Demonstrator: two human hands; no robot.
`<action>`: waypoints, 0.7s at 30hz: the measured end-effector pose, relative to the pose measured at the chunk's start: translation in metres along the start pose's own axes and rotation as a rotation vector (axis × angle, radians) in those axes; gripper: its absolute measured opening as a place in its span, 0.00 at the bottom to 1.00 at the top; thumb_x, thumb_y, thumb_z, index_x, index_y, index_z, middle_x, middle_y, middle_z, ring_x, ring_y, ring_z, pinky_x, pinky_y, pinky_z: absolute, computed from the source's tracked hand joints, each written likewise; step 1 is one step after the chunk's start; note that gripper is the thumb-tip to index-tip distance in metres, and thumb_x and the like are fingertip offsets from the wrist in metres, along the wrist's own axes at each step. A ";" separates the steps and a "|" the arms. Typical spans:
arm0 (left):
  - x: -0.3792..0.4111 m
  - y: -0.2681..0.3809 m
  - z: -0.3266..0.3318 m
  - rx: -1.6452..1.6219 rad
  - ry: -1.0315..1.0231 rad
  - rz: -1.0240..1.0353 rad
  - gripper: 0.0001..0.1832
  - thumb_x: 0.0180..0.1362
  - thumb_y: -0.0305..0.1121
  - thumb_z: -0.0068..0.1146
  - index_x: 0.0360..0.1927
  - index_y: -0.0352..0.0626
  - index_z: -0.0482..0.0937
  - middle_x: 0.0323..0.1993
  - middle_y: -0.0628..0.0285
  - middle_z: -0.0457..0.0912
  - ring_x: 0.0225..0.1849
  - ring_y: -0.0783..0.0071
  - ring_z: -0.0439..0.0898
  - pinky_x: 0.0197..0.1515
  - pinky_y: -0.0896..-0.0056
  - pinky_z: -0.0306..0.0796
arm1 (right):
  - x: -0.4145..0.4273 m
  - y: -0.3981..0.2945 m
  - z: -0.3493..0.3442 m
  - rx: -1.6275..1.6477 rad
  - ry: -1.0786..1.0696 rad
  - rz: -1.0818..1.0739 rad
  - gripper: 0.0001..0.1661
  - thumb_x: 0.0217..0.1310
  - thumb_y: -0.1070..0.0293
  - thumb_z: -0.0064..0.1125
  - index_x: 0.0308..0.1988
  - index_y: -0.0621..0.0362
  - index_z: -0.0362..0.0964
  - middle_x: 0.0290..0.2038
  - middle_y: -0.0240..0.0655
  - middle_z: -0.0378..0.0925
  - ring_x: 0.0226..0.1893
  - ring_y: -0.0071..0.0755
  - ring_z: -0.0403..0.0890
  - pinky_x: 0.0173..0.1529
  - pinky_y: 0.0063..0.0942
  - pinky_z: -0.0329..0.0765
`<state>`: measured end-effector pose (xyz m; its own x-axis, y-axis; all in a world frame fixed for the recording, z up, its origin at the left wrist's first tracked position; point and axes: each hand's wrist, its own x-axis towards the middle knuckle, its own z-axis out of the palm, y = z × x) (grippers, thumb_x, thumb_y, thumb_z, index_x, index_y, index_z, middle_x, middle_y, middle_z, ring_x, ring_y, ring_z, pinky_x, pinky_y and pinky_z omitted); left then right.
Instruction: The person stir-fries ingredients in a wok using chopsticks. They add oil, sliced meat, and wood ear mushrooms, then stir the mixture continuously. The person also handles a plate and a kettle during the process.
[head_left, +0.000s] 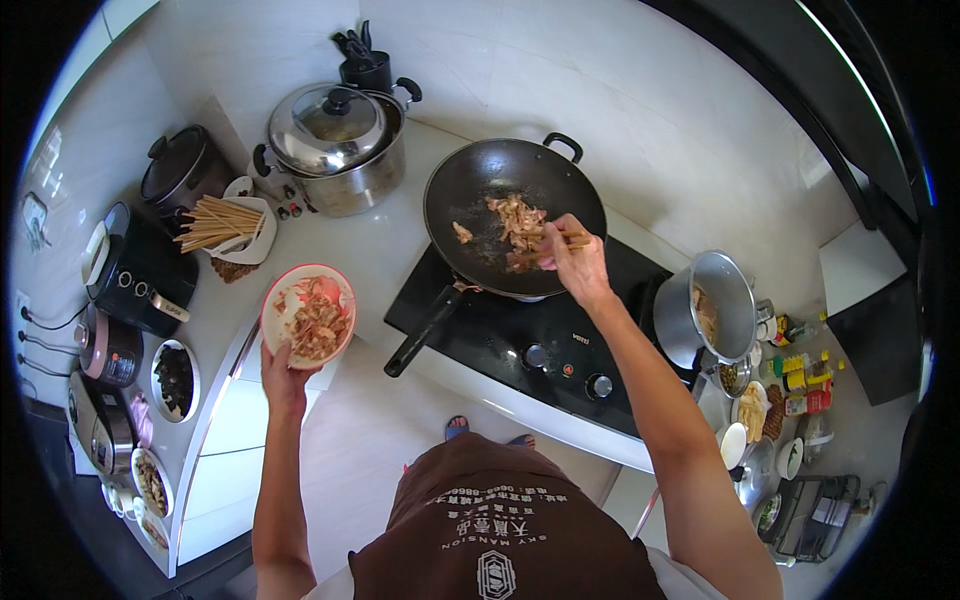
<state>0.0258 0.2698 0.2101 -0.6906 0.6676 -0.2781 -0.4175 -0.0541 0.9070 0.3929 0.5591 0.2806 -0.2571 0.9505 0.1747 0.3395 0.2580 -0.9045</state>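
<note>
My left hand (285, 379) holds a red-rimmed white bowl (274, 319) by its near edge. Pieces of sliced meat (319, 326) lie in it, over a red pattern. My right hand (576, 259) grips wooden chopsticks (574, 238) over the right side of a black wok (465, 180). The chopstick tips are among meat pieces (517, 221) in the wok; a small separate piece (462, 232) lies to their left. The wok sits on the black gas hob (480, 337), its long handle (424, 330) pointing down and left.
A lidded steel pot (352, 184) stands left of the wok, near a holder of chopsticks (259, 244). A grey metal pot (675, 322) is on the hob's right. Plates of food and appliances, including an air fryer (142, 262), line the left counter; bottles (810, 403) and dishes crowd the right.
</note>
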 end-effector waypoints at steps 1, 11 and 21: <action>0.012 -0.007 0.001 0.035 0.029 -0.005 0.25 0.70 0.32 0.48 0.69 0.47 0.61 0.60 0.54 0.75 0.52 0.57 0.83 0.36 0.60 0.87 | 0.001 0.008 -0.008 -0.013 -0.014 0.029 0.13 0.74 0.63 0.54 0.38 0.63 0.73 0.27 0.37 0.81 0.22 0.25 0.82 0.28 0.23 0.81; 0.116 -0.045 0.020 0.048 -0.100 -0.073 0.23 0.72 0.37 0.49 0.68 0.46 0.61 0.57 0.52 0.77 0.46 0.57 0.85 0.41 0.61 0.86 | 0.025 0.039 -0.004 -0.383 0.140 -0.329 0.12 0.70 0.67 0.57 0.48 0.61 0.76 0.24 0.40 0.78 0.24 0.42 0.85 0.29 0.39 0.80; 0.151 -0.064 0.028 0.084 -0.202 -0.097 0.22 0.74 0.39 0.46 0.68 0.46 0.62 0.58 0.53 0.76 0.51 0.58 0.84 0.43 0.60 0.85 | 0.045 0.039 -0.020 -0.134 0.359 -0.254 0.16 0.72 0.59 0.56 0.39 0.62 0.76 0.26 0.37 0.83 0.25 0.26 0.85 0.33 0.25 0.82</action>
<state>-0.0352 0.3951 0.1186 -0.5137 0.8024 -0.3038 -0.4194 0.0741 0.9048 0.4131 0.6152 0.2606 -0.0252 0.8479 0.5296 0.4267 0.4882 -0.7613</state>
